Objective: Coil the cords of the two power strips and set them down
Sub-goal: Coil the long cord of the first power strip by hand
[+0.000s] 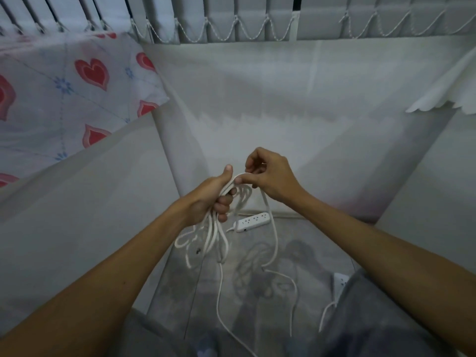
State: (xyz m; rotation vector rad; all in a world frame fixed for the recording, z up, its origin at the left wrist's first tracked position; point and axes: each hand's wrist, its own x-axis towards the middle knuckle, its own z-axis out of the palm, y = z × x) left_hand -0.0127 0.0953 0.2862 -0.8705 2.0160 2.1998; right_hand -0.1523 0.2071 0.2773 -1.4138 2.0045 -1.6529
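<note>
- Floor point(201, 300) is a narrow grey lane running 6–12 o'clock. White drapes point(283, 104) box it in on both sides and at the far end.
- Bed point(77, 81) with a heart-print sheet sits at 10 o'clock, blinds point(257, 19) at 12.
- Open room is the lane alone — widest near the bottom of frame, narrowing to a wedge at the far end.
- Left hand point(213, 199) is at frame centre, thumb up, fingers curled round a coil point(208, 238) of white cord. The loops hang from the fist toward 6–7 o'clock; can't tell if the lowest ones touch the floor.
- Right hand point(269, 177) is just at 2 o'clock of the left, almost touching it. Thumb and fingers pinch the cord point(276, 238) at the top of the coil, and the other fingers are curled in.
- From that pinch one strand drops toward 5 o'clock, kinks at the floor, then runs on toward 6. A second strand leaves the bottom of the coil and runs to 6, out of frame.
- Strip point(253, 221) lies flat on the floor at 5 o'clock of the hands, near the foot of the far drape, sockets up. Its long axis is 8–2 o'clock, with the cord leaving the 8 o'clock end.
- Second strip point(339, 280) is at 4 o'clock of frame, mostly hidden behind a grey-clad leg point(373, 318). Too little shows to call its axis.
</note>
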